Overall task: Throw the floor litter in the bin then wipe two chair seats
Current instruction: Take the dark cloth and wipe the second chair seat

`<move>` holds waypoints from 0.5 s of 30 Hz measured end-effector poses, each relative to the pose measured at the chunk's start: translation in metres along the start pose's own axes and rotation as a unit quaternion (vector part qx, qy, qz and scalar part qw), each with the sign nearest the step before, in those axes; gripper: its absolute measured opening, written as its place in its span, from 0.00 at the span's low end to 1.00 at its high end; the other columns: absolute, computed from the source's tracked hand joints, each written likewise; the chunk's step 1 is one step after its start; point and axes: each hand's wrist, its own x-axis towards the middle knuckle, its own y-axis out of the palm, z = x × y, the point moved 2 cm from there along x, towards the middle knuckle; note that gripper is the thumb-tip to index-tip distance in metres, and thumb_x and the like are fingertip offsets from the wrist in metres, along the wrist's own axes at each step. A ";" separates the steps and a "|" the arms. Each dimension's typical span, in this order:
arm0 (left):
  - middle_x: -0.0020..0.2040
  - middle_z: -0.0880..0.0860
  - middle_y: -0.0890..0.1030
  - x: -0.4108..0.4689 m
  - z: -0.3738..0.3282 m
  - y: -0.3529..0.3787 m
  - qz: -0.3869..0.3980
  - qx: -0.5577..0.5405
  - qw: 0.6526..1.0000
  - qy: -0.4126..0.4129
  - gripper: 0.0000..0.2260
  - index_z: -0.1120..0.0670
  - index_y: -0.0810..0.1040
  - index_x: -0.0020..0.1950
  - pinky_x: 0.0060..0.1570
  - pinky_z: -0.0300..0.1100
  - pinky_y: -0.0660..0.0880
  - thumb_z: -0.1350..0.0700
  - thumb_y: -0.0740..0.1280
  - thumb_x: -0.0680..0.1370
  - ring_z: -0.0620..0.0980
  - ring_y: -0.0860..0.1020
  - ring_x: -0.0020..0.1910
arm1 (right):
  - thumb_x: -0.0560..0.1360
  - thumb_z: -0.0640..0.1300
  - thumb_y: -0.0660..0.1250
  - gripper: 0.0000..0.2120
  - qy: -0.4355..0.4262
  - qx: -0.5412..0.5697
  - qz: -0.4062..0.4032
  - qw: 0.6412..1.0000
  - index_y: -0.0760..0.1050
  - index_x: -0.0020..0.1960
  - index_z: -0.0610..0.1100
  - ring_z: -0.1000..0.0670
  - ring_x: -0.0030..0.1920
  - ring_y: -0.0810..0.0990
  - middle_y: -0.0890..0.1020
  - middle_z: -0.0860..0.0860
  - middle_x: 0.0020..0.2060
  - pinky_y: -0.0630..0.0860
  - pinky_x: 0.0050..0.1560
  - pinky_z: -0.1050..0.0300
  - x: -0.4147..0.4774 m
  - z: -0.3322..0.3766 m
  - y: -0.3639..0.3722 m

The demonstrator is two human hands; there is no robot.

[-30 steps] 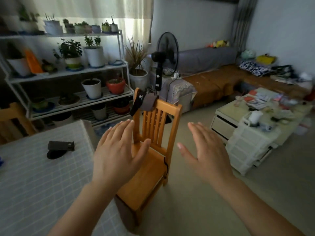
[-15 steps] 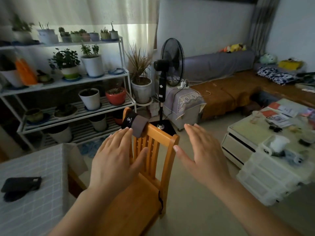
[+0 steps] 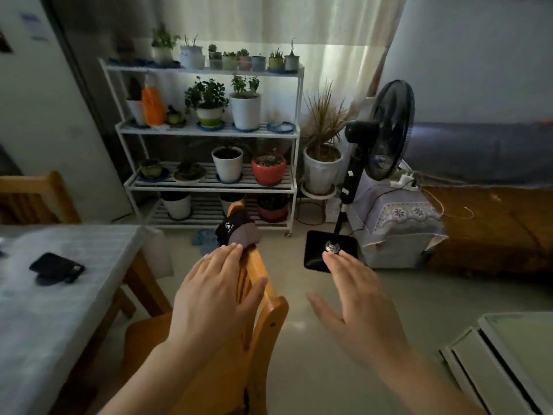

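Both hands, left [image 3: 214, 298] and right [image 3: 360, 304], fingers spread, empty, above chair [image 3: 263, 322]; no litter visible; next: locate litter.

Bare floor [image 3: 299, 348] at center frame gives you open room between chair back [image 3: 263, 319] and white cabinet [image 3: 490, 363] at lower right. Fan base [image 3: 317, 250] and pole block mid-frame ahead. Table [image 3: 59, 310] walls off the left; plant shelf [image 3: 209, 187] closes the upper center.

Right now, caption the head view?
Both open hands, left hand and right hand, hover over orange wooden chair bearing grey-black cloth.
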 end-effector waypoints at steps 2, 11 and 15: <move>0.68 0.52 0.73 0.006 -0.005 0.008 -0.001 0.013 1.000 -0.024 0.34 0.51 0.65 0.71 0.64 0.47 0.61 0.30 0.49 0.74 0.51 0.69 0.67 | 0.76 0.67 0.49 0.36 -0.025 0.018 0.009 0.999 0.63 0.75 0.45 0.50 0.74 0.63 0.69 0.49 0.73 0.56 0.71 0.53 0.015 -0.013 0.006; 0.64 0.54 0.77 0.048 0.003 0.059 -0.037 0.035 0.980 -0.191 0.35 0.54 0.70 0.68 0.59 0.51 0.72 0.30 0.47 0.75 0.52 0.75 0.62 | 0.74 0.70 0.43 0.38 -0.126 0.060 0.074 0.987 0.53 0.78 0.49 0.56 0.76 0.53 0.60 0.53 0.76 0.44 0.71 0.59 0.098 -0.040 0.057; 0.65 0.52 0.76 0.073 0.014 0.090 -0.033 0.033 0.964 -0.263 0.37 0.52 0.69 0.69 0.60 0.50 0.71 0.28 0.43 0.73 0.52 0.74 0.63 | 0.75 0.69 0.42 0.37 -0.197 0.037 0.107 0.974 0.52 0.78 0.50 0.56 0.76 0.51 0.60 0.54 0.76 0.43 0.73 0.59 0.148 -0.049 0.078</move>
